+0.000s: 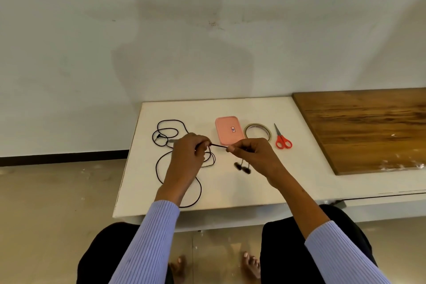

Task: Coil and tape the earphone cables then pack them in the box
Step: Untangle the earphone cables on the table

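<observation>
**A:** You sit facing a bare pale wall, with the white desk (pixel 230 108) pushed up to it and a wooden board (pixel 359 127) lying over its right part. How far along are you?

**B:** Barely started, by my reading. Most of the earphone cable (pixel 159 163) sprawls in loose loops on the left of the desk, one loop reaching right to the near edge. Nothing is coiled yet, nothing taped, nothing packed.

**A:** And your hands?

**B:** Your left hand (pixel 189 152) has a narrow grip, pinching the cable; your right hand (pixel 253 154) pinches it too, so a short stretch runs taut between them above the desk. The earbuds (pixel 242 167) dangle below your right hand, blurred.

**A:** What waits?

**B:** The pink box (pixel 229 130) sits closed just behind your hands, the tape roll (pixel 258 132) just beside it on the right, and the red scissors (pixel 282 139) beyond that, near the board. All look untouched. The box will need opening before anything goes in.

**A:** Room to work?

**B:** Open desk lies before your right hand, toward you. Mind the left: the desk edge is near the loops, and the near loop could slide off as you wind.
</observation>
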